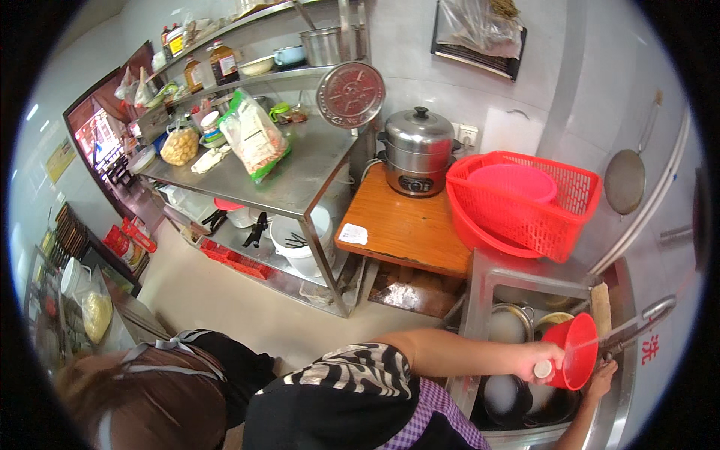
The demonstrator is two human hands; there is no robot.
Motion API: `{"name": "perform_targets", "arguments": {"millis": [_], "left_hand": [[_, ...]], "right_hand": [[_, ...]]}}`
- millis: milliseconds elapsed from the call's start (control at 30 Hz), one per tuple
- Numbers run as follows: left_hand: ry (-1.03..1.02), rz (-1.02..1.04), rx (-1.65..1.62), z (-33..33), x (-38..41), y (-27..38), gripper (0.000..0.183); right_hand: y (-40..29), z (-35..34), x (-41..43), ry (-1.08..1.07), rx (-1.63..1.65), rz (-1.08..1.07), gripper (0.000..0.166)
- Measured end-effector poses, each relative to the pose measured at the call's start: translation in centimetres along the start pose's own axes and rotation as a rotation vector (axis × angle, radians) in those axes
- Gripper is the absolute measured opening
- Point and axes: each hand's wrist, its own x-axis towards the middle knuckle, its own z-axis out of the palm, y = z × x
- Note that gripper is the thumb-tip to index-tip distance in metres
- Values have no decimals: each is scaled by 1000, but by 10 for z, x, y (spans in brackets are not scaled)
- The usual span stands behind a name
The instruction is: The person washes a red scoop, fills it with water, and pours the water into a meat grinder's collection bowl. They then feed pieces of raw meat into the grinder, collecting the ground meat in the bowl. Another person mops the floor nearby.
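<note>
My left hand [537,363] grips the handle of a red plastic dipper [582,351], its pale round handle end showing. The dipper is tilted over a stainless steel sink [478,315]. A thin stream of water runs from the metal faucet [658,308] to the dipper. Behind the dipper, my right hand [602,379] has its fingers at the faucet's valve, partly hidden by the rim. In the sink below are a metal pot [512,323] with cloudy liquid, a yellowish bowl [554,320] and dark pans with whitish liquid [500,396].
Red plastic baskets [574,185] stand beside the sink. An electric steamer [421,152] sits on a wooden table [382,208]. A steel worktable [315,146] holds bagged food. A co-worker [157,388] is close behind me at lower left. A strainer [624,181] hangs on the wall.
</note>
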Motion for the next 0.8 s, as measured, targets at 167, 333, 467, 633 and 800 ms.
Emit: {"name": "perform_targets", "arguments": {"millis": [167, 333, 467, 633, 800], "left_hand": [[-7, 12, -97, 0, -3, 2, 8], [-143, -14, -64, 6, 5, 1, 12], [-134, 60, -56, 2, -12, 15, 13], [-147, 120, -137, -8, -68, 35, 11], [-42, 215, -112, -2, -185, 67, 12]], "right_hand": [[42, 76, 40, -120, -372, -158, 55], [129, 102, 43, 21, -241, -197, 52], [89, 72, 44, 63, -15, -243, 48], [-72, -132, -14, -414, 116, -170, 50], [-176, -203, -47, -882, 530, -133, 46]]}}
